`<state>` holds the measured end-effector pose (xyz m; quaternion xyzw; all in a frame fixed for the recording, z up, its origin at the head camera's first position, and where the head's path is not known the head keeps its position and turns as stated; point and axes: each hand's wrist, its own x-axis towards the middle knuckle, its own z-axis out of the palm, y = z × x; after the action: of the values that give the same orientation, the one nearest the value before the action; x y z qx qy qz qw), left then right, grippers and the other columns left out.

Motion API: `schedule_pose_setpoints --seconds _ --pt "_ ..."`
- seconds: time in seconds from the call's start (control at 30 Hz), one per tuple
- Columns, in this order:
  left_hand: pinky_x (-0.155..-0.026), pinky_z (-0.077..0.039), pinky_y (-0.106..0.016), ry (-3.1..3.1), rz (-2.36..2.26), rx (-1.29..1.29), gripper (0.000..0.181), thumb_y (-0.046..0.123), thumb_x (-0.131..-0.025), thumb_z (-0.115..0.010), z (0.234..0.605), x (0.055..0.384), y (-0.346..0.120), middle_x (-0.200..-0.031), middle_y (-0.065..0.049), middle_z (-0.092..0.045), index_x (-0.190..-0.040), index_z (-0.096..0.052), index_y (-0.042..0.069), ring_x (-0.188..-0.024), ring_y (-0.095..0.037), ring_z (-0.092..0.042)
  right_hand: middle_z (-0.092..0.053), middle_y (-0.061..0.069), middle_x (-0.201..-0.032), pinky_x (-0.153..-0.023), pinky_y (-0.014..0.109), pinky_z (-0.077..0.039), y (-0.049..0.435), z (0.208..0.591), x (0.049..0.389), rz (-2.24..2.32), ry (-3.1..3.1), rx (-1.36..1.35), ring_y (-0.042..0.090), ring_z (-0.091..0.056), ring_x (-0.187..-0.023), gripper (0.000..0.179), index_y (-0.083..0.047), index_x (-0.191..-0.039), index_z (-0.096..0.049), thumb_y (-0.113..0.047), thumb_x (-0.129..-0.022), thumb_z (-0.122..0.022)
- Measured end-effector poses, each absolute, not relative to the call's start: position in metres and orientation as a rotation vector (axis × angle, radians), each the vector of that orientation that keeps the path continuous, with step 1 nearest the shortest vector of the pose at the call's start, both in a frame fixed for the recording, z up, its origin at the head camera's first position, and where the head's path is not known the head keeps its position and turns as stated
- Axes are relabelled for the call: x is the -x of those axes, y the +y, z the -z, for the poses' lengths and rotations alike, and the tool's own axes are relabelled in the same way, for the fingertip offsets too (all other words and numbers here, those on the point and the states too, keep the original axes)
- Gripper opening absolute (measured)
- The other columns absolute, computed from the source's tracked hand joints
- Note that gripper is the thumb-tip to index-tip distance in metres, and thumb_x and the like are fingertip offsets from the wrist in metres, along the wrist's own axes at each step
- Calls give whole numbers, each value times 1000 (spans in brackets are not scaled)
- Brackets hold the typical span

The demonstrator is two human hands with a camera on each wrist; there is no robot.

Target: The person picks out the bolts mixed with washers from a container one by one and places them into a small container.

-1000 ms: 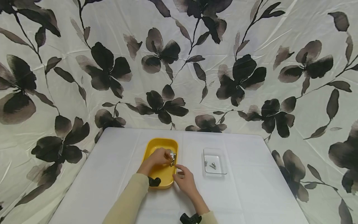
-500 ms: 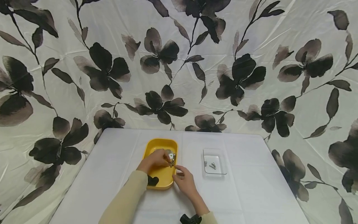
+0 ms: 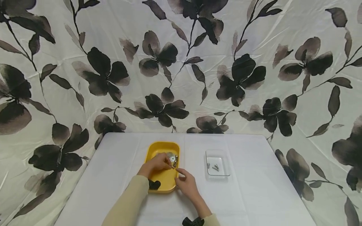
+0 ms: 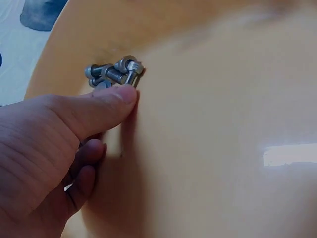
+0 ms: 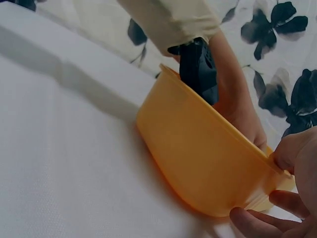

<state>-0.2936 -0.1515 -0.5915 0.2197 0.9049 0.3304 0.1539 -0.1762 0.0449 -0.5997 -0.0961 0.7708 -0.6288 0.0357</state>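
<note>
My left hand (image 3: 158,161) reaches into the yellow tray (image 3: 167,183). In the left wrist view its thumb and a finger pinch a socket head screw (image 4: 133,68), the knurled head showing beyond the thumb tip. Several other screws (image 4: 101,73) lie right behind it on the tray floor. Round silver washers (image 3: 172,159) sit beside the screws in the head view. My right hand (image 3: 187,185) grips the tray's right wall, with one finger over the rim and other fingers along the outside in the right wrist view.
A clear plastic box (image 3: 222,175) stands to the right of the yellow tray, with a few screws (image 3: 216,167) in it. Both rest on a white-covered table (image 3: 254,194). A floral cloth (image 3: 198,78) hangs behind the table's far edge.
My left hand has drawn slightly nearer inside the tray, showing more of the washers. The right hand keeps its hold on the tray wall. The head view has tilted a little.
</note>
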Motion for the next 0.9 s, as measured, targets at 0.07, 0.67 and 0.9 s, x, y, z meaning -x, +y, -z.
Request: schedule_pose_setpoints --seconds 0.07,0.67,0.9 --pt "-67 -47 -26 2601 -935 -594 7 11 -84 -76 591 293 -151 -74 8 -66 -77 -75 12 -70 -10 -54 -57 24 -127 -65 28 -56 45 601 176 1961 2331 285 28 -67 -96 40 0 -129 -58 -7 -90 -65" --pt "-54 -40 -24 2539 -995 -562 8 11 -85 -74 586 276 -160 -68 4 -62 -77 -73 10 -56 -10 -49 -59 22 -124 -62 28 -55 45 608 167 1985 2321 278 24 -67 -91 40 -2 -129 -59 -8 -90 -65" --pt "-62 -47 -27 2643 -1057 -589 4 13 -85 -76 566 276 -156 -77 4 -63 -84 -73 10 -66 -11 -53 -59 19 -127 -63 26 -54 49 602 175 1933 2365 304 21 -66 -92 39 -3 -130 -59 -8 -91 -64"
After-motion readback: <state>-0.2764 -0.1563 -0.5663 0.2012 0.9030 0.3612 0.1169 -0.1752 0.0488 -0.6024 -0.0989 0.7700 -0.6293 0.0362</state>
